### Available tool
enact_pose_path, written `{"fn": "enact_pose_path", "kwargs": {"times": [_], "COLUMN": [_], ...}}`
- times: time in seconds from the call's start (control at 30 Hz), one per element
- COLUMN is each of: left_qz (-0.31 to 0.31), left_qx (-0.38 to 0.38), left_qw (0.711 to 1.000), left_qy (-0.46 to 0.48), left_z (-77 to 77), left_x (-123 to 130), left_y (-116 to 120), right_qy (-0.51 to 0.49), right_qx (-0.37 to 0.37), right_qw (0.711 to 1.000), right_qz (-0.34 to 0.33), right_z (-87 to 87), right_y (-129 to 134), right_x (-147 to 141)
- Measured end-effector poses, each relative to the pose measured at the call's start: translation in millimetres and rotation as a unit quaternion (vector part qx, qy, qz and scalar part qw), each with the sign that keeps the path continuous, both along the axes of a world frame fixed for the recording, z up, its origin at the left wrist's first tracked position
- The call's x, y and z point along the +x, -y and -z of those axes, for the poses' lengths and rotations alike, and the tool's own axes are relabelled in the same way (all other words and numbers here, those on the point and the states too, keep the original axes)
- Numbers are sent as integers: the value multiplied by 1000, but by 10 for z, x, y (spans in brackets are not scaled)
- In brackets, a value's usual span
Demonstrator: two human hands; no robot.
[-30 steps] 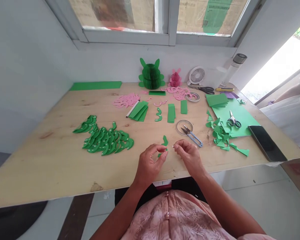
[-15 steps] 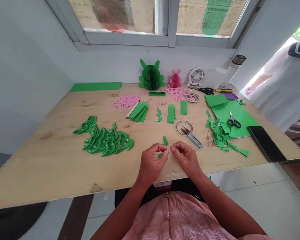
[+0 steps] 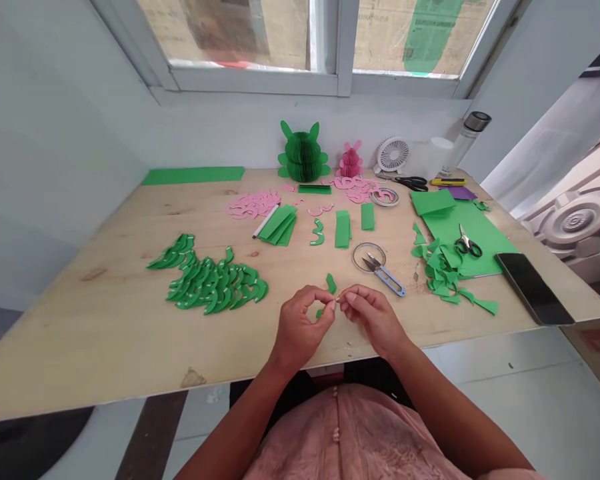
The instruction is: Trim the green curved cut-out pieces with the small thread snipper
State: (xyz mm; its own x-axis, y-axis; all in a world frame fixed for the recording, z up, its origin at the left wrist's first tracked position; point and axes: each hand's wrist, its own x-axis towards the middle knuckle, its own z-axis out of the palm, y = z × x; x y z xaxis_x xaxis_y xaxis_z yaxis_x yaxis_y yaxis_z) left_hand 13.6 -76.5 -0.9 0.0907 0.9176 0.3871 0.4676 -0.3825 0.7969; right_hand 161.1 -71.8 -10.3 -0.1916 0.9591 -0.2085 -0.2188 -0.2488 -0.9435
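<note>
My left hand point(image 3: 305, 320) and my right hand point(image 3: 373, 315) meet tip to tip above the front of the table, each in a thumb-and-finger pinch. A tiny whitish bit seems to sit between the fingertips, too small to name. Just behind them lies a curved green paper piece point(image 3: 331, 283), its lower part hidden by my left hand. Blue-handled thread snips point(image 3: 387, 277) rest across a roll of clear tape point(image 3: 354, 252) beyond my right hand. To the left is a heap of curved green paper pieces point(image 3: 215, 287) with small white marks.
Green paper scraps point(image 3: 440, 270), black-handled scissors point(image 3: 469, 247) and a phone point(image 3: 533, 287) lie on the right. Folded green strips point(image 3: 343, 229), a pen point(image 3: 266, 221) and pink cut-outs point(image 3: 254, 203) are farther back. Green point(image 3: 304, 157) and pink point(image 3: 351, 162) paper figures stand by the wall.
My hands stay pinched at nearly the same spot, with the right fingertips shifted slightly. The person in white by the doorway at the right has moved mostly out of view.
</note>
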Motion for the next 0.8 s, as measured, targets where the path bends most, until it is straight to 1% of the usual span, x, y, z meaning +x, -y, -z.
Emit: {"fn": "enact_pose_path", "kwargs": {"times": [0.1, 0.17, 0.27, 0.37, 0.43, 0.5, 0.6, 0.7, 0.8], "left_qz": [20, 44, 77, 95, 100, 103, 110, 117, 116], "left_qx": [69, 127, 200, 250, 279, 296, 300, 297, 285], "left_qw": [996, 986, 961, 933, 918, 908, 904, 908, 922], "left_qy": [-50, -101, -178, -240, -265, -278, -285, -273, -236], "left_z": [-6, -13, -26, -32, -24, -7, 20, 33, 40], "left_x": [-27, -53, -103, -153, -179, -196, -208, -211, -219], "left_y": [-14, -23, -35, -40, -38, -35, -31, -34, -37], "right_qy": [-20, -33, -47, -53, -56, -58, -57, -57, -50], "right_qx": [-29, -51, -73, -79, -82, -83, -87, -87, -80], "right_qw": [999, 997, 995, 994, 994, 993, 993, 993, 995], "right_qz": [-26, -40, -49, -52, -54, -55, -56, -58, -45], "right_z": [-45, -80, -105, -92, -81, -81, -105, -126, -103], "right_y": [-7, -5, -1, -1, -2, 0, 9, 18, 15], "right_x": [13, 13, 7, 4, 5, 7, 7, 2, -5]}}
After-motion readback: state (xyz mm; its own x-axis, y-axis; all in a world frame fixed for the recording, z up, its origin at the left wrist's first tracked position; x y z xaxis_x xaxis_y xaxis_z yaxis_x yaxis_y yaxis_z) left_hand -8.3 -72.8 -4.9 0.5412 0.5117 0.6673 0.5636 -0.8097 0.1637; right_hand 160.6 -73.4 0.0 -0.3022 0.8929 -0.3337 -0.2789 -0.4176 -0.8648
